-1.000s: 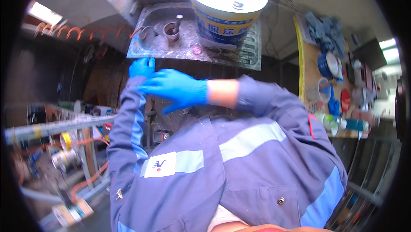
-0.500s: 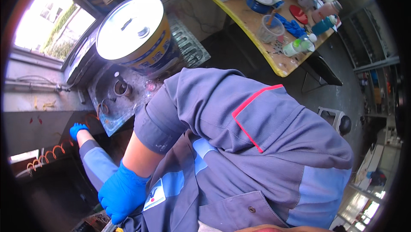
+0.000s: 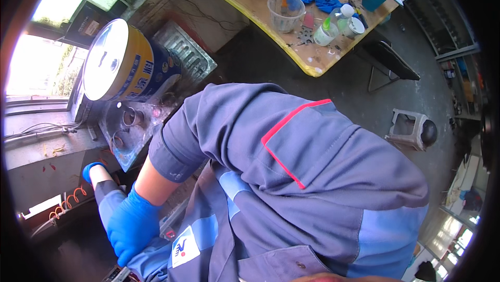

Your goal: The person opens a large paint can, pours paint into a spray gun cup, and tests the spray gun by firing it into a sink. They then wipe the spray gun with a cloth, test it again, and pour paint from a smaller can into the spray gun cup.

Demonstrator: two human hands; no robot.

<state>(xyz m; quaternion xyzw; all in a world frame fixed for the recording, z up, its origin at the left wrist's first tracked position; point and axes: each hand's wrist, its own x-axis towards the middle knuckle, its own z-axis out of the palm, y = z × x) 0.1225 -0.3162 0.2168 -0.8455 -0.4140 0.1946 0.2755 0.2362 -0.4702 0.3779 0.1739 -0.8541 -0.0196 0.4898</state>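
- From my remote seat I see the right hand (image 3: 133, 224), in a blue glove, low at the near left. It is laid over the left sleeve (image 3: 110, 202) just below the wrist.
- Its fingers curl down around the cloth, but their tips are hidden from me, so I cannot tell whether they pinch the fabric or only rest on it.
- The left hand (image 3: 92, 170) sits a little farther out. Only a bit of its blue glove shows past the cuff (too little to tell whether it is open or closed), and I see nothing held in it.
- I judge the sleeve soft, light and limp. It will bunch rather than slide, and a glove should grip it well. The cuff edge at the wrist is the firmest place to take hold.
- Beyond the hands, a metal tray (image 3: 117, 149) holds short pipe pieces, and a big yellow-and-blue pail (image 3: 140, 68) stands on it.
- Far right, a yellow-edged workbench (image 3: 271, 32) carries a clear cup (image 3: 284, 14) and bottles.
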